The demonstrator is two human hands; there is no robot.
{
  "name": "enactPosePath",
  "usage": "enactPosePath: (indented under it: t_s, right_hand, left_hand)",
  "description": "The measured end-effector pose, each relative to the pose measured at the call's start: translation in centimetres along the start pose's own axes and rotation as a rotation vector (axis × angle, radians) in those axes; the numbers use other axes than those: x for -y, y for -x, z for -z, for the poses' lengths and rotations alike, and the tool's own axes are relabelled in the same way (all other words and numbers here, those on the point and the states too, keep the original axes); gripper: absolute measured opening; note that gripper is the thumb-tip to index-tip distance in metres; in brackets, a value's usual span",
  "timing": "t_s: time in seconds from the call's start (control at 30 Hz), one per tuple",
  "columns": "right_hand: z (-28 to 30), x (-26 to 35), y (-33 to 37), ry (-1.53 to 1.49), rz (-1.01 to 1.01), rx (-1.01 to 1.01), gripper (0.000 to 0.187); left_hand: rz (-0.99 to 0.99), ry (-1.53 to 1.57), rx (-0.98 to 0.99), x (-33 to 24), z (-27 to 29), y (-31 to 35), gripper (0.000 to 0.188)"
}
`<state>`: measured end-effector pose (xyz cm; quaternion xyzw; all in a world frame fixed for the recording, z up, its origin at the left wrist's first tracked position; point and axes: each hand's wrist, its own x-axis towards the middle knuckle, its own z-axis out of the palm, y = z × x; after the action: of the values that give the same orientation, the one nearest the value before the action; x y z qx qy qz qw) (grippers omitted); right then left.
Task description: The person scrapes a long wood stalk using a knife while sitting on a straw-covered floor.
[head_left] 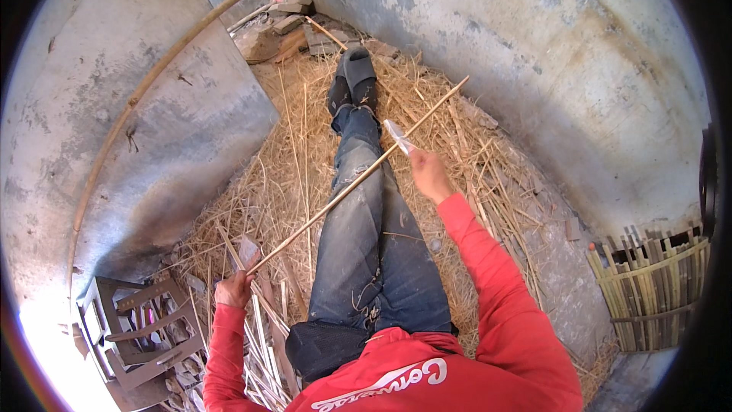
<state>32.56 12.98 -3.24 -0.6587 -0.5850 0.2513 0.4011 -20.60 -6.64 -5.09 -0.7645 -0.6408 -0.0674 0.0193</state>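
A long thin bamboo stick [345, 192] lies slantwise above my outstretched legs, its far end up to the right. Near its lower end, my left hand [234, 290] is closed around it. A pale flat piece [247, 252] shows just beyond those fingers; its kind I cannot make out. My right hand [431, 177] grips a knife, with the handle mostly hidden in the fist. Its broad shiny blade [396, 134] crosses the upper part of the stick; whether it cuts in I cannot tell.
Straw and shavings [267, 175] cover the floor around my legs. Split strips [263, 358] lie beside my left hip. A dark slatted frame [152, 324] stands at left, a woven bamboo basket [652, 282] at right. A long curved pole [145, 80] arches along the left wall.
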Motion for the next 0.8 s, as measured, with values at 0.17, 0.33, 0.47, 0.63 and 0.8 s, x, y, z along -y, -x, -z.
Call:
enactPosePath:
  t_s: [0.17, 0.33, 0.47, 0.63, 0.8]
  right_hand:
    - [-3.2, 1.6, 3.8, -0.042, 0.060, 0.033, 0.051]
    - [-2.8, 2.8, 4.6, -0.065, 0.044, 0.120, 0.053]
    - [-4.4, 3.4, 6.6, -0.093, 0.083, 0.208, 0.050]
    - [-5.4, 4.4, 8.1, -0.139, 0.048, 0.212, 0.051]
    - [-5.2, 2.7, 7.4, -0.370, -0.203, 0.422, 0.055]
  left_hand:
    - [0.006, 0.087, -0.009, -3.2, 0.2, -1.9, 0.024]
    - [-0.059, 0.110, -0.089, -5.7, 0.0, -3.4, 0.023]
    - [-0.085, 0.155, -0.129, -9.6, -0.3, -6.5, 0.027]
    - [-0.063, 0.183, -0.066, -15.1, 0.8, -9.8, 0.031]
    - [-0.064, 0.217, -0.083, -16.8, 0.3, -10.9, 0.031]
